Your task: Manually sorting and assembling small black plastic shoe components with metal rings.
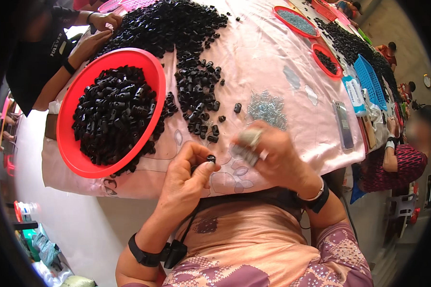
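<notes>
Between the thumb and curled fingers of my left hand [189,167] is a small black plastic piece [210,158], which looks like a cord lock body. My right hand [277,150] is just to its right above the cloth, smeared by motion. Something pale, perhaps tape or covers, is around its fingertips; whether they hold anything cannot be made out. Beyond the right hand lies a small pile of fine silvery pieces [267,107] that look like springs. Loose black pieces [198,95] trail down the cloth toward my hands, with a single piece [237,108] beside the silvery pile.
A red basin [160,91] full of black pieces stands at left, near another person's hands [100,28]. A large black heap [163,24] covers the far cloth [254,43]. Rightward are a phone [342,124], a blue basket [366,79], red trays [316,34] and other people.
</notes>
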Tool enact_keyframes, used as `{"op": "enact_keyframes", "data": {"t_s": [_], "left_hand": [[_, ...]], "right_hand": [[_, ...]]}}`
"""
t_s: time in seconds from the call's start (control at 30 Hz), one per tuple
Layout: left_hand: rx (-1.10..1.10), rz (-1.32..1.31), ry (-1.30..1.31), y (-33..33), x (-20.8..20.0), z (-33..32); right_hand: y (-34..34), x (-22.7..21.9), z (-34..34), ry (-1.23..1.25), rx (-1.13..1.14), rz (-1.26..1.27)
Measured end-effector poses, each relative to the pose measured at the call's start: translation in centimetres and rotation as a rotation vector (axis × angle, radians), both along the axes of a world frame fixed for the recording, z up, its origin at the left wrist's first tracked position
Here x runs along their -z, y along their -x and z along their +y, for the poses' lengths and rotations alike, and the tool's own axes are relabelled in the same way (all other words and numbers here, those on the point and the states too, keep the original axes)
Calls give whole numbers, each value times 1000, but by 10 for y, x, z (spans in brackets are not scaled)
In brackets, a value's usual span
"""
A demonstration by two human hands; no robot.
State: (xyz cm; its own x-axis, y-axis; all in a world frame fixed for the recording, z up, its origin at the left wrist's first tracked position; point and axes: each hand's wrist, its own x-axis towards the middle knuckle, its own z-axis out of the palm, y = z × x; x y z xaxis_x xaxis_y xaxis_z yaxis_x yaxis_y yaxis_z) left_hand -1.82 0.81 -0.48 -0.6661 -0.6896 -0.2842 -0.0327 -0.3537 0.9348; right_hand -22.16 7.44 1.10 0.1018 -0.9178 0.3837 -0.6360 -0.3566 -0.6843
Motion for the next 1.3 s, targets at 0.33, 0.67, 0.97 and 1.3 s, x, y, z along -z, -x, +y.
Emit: {"op": "enact_keyframes", "data": {"t_s": [0.33, 0.67, 0.97, 1.3], "left_hand": [[-55, -33, 57, -1, 7, -2], [-14, -56, 63, -2, -1, -4], [-7, -70, 76, -2, -1, -4], [15, -22, 106, -2, 6, -4]], "right_hand": [[36, -5, 3, -205, 249, 75], [22, 15, 4, -154, 190, 376], [16, 15, 3, -146, 191, 434], [26, 10, 3, -201, 124, 342]]}}
